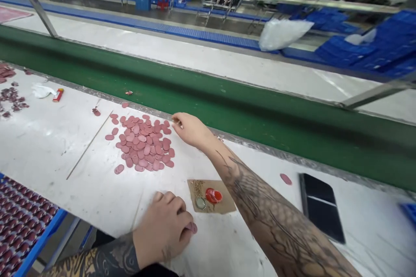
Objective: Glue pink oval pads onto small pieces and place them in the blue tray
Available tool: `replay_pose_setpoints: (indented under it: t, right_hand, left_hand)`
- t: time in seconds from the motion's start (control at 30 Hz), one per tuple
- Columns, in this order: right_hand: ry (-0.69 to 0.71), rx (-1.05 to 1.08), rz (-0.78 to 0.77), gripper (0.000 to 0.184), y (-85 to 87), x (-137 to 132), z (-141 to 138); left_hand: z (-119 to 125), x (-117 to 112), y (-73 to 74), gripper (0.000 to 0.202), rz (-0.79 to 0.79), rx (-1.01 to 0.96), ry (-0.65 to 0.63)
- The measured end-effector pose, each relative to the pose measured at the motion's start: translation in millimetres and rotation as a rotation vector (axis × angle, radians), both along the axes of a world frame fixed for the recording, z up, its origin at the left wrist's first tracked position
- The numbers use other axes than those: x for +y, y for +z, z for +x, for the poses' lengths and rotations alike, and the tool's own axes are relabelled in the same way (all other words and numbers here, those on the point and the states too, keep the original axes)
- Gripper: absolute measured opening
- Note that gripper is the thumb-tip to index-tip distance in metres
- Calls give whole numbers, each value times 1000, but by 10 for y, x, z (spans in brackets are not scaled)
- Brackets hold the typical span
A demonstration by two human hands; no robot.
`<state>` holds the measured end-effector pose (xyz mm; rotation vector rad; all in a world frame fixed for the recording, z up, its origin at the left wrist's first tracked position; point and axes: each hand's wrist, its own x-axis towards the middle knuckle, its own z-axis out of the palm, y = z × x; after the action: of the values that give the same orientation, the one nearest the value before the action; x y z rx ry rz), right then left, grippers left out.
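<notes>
Although both hands are close to the pink ovals (139, 143), only 1 oval is clearly held. The ovals lie in a loose, overlapping heap on the white table (45, 151).

Right hand (191, 130): fingers pressed together, tips at the heap's far edge, just short of the metal strip (227, 140). Any pinch: cannot tell, as the tips are partly hidden.

Left hand (162, 229): fingers curled, pinching 1 oval (191, 227) at the tips, just below the heap.

Just right of the left fingertips: kraft card (211, 197) bearing a red cap (213, 195) and a metal ring (200, 203). Well right of the right fingertips: 1 stray pink piece (286, 179) and a black tablet (321, 207). Well left of the left fingers: a blue-rimmed tray (39, 233) of dark pieces. Beyond the right fingertips: green belt (195, 91).

Risks:
1. A sweep by the right fingers could push ovals over the strip onto the belt.
2. The pinched oval is thin and held only at the tips; a loose grip could drop it into the tray's dark pieces.
3. Overlap in the heap could cause 2 ovals to lift together.
4. A careless left-hand shift could knock the card and scatter the ring and cap.
</notes>
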<state>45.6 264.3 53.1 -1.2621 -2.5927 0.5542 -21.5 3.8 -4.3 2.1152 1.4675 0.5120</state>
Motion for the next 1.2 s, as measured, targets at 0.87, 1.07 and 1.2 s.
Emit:
replay_pose_setpoints:
  t: [0.87, 1.07, 1.2]
  right_hand:
    - [234, 290, 134, 5, 547, -386, -387]
    - [-116, 541, -59, 6, 198, -1923, 1173]
    - [-574, 750, -196, 18, -541, -2496, 1698]
  left_hand:
    - [-71, -2, -144, 13, 75, -30, -93]
    - [-82, 32, -45, 16, 32, -50, -90]
    - [-85, 56, 18, 18, 4, 44, -134]
